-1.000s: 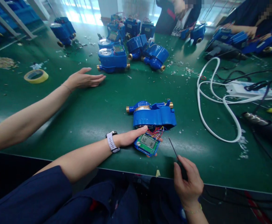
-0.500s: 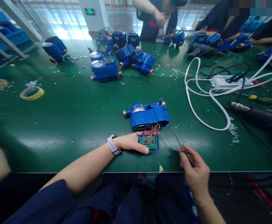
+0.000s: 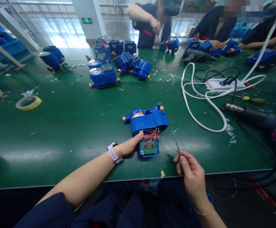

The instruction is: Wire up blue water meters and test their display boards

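A blue water meter (image 3: pixel 148 119) with brass ends lies on the green table (image 3: pixel 76 126) in front of me. A small green display board (image 3: pixel 148 147) in a blue frame hangs from it by coloured wires. My left hand (image 3: pixel 129 146), with a watch on the wrist, rests beside the board, fingers closed on its left edge and thumb touching the meter. My right hand (image 3: pixel 191 172) is near the table's front edge, pinching a thin dark tool (image 3: pixel 176 144) that points up toward the meter.
Several more blue meters (image 3: pixel 115 65) stand at the back. A tape roll (image 3: pixel 28 102) lies at the left. A white cable (image 3: pixel 204 95), a power strip (image 3: pixel 225 84), a screwdriver (image 3: pixel 254 100) and a dark heat gun (image 3: pixel 258 118) are at the right. Other people work at the far side.
Another person's arm at the left has withdrawn out of view. My left hand shifted along the display board; my right hand with the tool rose slightly. The camera tilted up.
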Action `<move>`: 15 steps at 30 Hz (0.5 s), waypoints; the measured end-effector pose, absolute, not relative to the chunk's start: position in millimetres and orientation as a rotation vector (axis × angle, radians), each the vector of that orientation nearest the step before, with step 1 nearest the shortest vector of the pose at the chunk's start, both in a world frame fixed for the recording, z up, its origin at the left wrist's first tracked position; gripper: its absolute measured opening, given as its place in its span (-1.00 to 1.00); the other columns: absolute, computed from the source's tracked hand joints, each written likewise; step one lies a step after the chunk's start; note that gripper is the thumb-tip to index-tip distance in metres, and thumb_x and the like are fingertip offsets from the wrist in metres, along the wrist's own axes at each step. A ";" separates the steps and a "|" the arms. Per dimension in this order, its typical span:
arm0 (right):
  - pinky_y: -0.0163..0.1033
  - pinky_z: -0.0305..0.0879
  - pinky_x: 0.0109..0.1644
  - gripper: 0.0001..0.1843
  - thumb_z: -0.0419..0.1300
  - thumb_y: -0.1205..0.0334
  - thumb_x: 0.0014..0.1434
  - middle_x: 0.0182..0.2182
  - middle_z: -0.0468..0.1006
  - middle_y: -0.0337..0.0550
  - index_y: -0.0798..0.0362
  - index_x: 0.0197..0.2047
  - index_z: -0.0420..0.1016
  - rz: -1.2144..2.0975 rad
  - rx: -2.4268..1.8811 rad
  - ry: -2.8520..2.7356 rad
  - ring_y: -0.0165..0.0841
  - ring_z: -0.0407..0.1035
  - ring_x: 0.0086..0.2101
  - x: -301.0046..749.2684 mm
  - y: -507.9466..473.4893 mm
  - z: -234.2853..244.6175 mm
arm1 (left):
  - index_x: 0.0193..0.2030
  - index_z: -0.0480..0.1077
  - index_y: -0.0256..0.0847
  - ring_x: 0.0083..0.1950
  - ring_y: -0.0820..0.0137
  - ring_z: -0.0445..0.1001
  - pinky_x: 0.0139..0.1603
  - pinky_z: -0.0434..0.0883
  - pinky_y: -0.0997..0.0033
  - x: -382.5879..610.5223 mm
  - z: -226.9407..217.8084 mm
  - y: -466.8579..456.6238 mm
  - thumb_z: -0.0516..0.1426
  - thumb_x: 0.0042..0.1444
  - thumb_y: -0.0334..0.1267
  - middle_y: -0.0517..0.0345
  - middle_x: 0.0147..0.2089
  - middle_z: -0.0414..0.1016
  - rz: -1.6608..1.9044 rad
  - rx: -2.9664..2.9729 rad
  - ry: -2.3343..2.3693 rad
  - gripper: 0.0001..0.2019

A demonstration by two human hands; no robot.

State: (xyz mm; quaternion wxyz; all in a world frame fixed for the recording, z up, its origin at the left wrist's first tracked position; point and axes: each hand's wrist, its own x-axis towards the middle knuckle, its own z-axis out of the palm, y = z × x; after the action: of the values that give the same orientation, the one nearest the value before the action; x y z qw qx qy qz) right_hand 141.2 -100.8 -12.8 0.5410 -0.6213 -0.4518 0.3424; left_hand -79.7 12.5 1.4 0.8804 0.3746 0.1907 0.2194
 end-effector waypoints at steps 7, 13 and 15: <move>-0.04 0.37 0.06 -0.66 0.03 0.15 0.33 -0.01 0.49 0.04 0.07 0.10 0.41 0.218 -1.700 -1.544 -0.20 0.39 0.00 177.4 -87.4 -24.4 | 0.30 0.19 -0.35 0.02 0.13 0.56 0.17 0.34 0.08 -76.7 -10.9 9.5 -0.03 0.20 0.26 -0.26 0.01 0.57 0.557 0.771 0.507 -0.24; 0.00 0.38 0.06 -0.63 -0.03 0.26 0.33 0.01 0.48 0.02 0.05 0.15 0.39 0.072 -1.755 -1.604 -0.19 0.37 0.02 190.5 -71.4 -37.3 | 0.36 0.13 -0.26 0.10 0.10 0.52 0.21 0.35 0.12 -70.0 -14.7 16.0 0.03 0.13 0.29 -0.20 0.10 0.53 0.621 0.851 0.657 -0.18; 0.02 0.37 0.08 -0.62 -0.02 0.29 0.32 0.00 0.48 -0.01 0.03 0.16 0.38 0.053 -1.763 -1.614 -0.19 0.36 0.02 192.1 -66.8 -39.2 | 0.34 0.19 -0.22 0.19 0.09 0.45 0.26 0.32 0.12 -67.7 -15.9 19.9 0.06 0.13 0.25 -0.15 0.19 0.47 0.670 0.914 0.690 -0.24</move>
State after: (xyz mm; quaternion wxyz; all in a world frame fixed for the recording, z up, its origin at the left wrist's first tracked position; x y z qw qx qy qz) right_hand 192.1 -66.8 -39.2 0.3666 -0.6861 -0.6280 0.0207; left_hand -67.7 19.9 -15.9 0.7878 0.4243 0.3204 0.3110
